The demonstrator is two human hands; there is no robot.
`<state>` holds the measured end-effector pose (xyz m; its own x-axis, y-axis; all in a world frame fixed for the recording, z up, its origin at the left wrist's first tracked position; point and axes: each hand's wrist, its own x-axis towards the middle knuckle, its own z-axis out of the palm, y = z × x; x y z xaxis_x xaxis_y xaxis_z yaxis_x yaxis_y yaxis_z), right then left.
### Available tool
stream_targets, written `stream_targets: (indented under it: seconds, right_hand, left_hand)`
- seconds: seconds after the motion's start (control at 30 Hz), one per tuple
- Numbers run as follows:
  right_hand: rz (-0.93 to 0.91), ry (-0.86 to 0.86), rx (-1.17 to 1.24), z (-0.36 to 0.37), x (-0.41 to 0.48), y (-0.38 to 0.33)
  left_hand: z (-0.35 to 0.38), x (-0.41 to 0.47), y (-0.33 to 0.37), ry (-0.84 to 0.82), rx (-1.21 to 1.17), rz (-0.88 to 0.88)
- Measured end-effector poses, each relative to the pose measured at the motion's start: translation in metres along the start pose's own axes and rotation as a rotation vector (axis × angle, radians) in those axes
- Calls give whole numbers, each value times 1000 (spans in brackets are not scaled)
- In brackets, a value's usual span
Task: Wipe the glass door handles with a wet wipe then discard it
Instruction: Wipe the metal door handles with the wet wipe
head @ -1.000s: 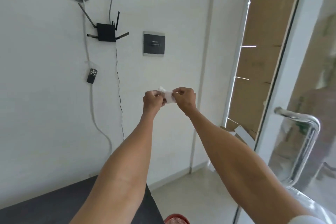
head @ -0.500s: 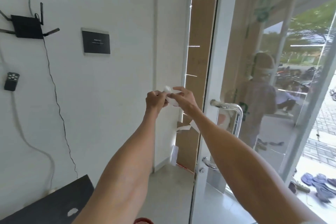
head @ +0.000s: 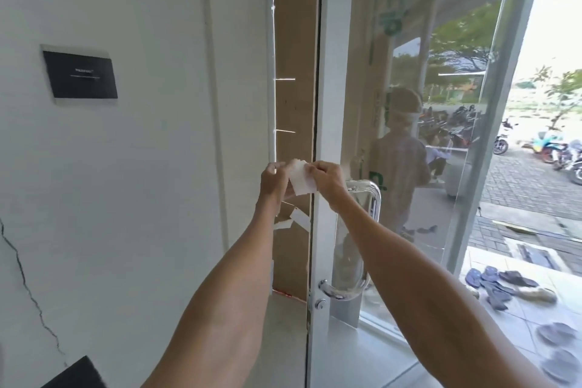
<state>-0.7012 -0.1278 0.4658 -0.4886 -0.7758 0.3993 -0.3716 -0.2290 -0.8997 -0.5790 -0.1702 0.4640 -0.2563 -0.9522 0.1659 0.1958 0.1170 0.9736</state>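
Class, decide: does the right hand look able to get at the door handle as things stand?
Probably yes: the right hand is beside the top of the door handle, nothing between them, though it and the left hand both pinch the wet wipe.

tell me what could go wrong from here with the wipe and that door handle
1. The wet wipe is only pinched at its edges by the left hand and right hand, up in the air, so it may slip and drop.
2. The chrome pull handle is long and curved, and the wipe looks small. The lower bend near the lock cylinder could get missed.
3. Wet strokes may smear the glass door beside the handle.
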Motion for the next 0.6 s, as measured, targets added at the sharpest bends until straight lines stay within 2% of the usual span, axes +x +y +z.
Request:
stream_targets:
  seconds: [0.1, 0.27, 0.4, 0.5, 0.53, 0.6]
  right_hand:
    - [-22, 64, -62, -6, 12, 8]
    - [-93, 158, -201, -20, 27, 21]
    - [-131, 212, -225, -34, 31, 24]
    - [-123, 166, -199, -49, 35, 23]
    - [-117, 137, -176, -50, 36, 21]
    - [-127, 90, -167, -53, 38, 14]
  left_hand:
    - [8, 12, -5, -6, 64, 33]
    - [15, 26, -14, 33, 37, 29]
    - [22, 28, -19, 108, 71, 37]
    - [36, 21, -18, 36, -207, -94]
    - [37, 20, -15, -2, -230, -121]
    - [44, 20, -14, -27, -114, -111]
